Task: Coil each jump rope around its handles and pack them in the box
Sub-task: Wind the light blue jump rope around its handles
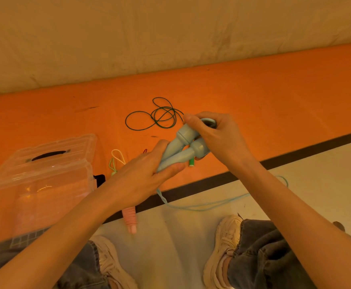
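Orange mat (253,97) underfoot, pale wall behind, cream floor nearer the shoes. Over on the left, clear plastic box (39,176) sitting on the mat with its lid tipped back, open and within reach, probably parked there for quick packing. Just right of it, a pale green and white cord loop (117,158), and lower down a pink ribbed handle (129,219) poking out from under the forearm, apparently waiting its turn. Further back, a dark green cord (155,116) lying loose in tangled loops, uncoiled, with a green handle (191,162) peeking out below the hands.

Centre stage now: left hand (143,176) gripping the lower ends of the two light blue handles (183,147), clamped side by side, likely to make one solid core for winding. Smooth, bulbous things, fat collar near the top, narrowing toward the grip. Right hand (214,134) curled over the top ends, pinching around the caps where the cord seems to come out. Light blue cord (201,206) trailing off across the cream floor to the right, slack, not visibly wrapped yet, so winding looks barely begun
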`<state>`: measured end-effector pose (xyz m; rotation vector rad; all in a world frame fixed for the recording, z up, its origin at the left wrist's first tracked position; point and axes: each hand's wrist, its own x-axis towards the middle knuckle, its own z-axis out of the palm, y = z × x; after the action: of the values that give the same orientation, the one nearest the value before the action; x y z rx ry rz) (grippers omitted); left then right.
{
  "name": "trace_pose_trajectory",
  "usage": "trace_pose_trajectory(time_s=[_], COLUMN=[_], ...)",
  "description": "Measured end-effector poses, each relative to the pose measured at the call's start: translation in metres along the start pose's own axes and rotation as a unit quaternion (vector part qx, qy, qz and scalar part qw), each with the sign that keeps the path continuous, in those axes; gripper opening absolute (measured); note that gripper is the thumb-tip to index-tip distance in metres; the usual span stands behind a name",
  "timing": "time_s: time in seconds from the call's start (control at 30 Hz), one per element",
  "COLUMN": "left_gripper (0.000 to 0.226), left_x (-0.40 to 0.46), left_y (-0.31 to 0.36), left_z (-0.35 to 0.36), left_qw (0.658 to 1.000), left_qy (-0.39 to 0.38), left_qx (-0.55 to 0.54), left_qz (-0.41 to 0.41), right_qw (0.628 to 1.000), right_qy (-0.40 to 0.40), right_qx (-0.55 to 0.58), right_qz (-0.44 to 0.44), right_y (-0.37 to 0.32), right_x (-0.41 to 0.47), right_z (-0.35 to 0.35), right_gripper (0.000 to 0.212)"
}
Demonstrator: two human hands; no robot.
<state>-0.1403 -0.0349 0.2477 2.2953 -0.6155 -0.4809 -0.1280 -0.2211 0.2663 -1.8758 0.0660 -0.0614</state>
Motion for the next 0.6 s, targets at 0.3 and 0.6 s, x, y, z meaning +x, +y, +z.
trace_pose_trajectory(time_s=[0.3, 0.6], left_gripper=[0.03, 0.034], left_x=[0.0, -0.001], left_y=[-0.007, -0.011], left_z=[-0.009, -0.008], left_qw=[0.999, 0.999], left_qy=[0.008, 0.016], left_qx=[-0.052, -0.027], left_qz=[0.006, 0.042], right_qw=[0.999, 0.999], right_qy=[0.032, 0.051], right_qx=[-0.039, -0.012], right_qz=[-0.004, -0.006], right_y=[0.002, 0.006], right_x=[0.004, 0.007], right_z=[-0.003, -0.004], right_gripper=[0.032, 0.035])
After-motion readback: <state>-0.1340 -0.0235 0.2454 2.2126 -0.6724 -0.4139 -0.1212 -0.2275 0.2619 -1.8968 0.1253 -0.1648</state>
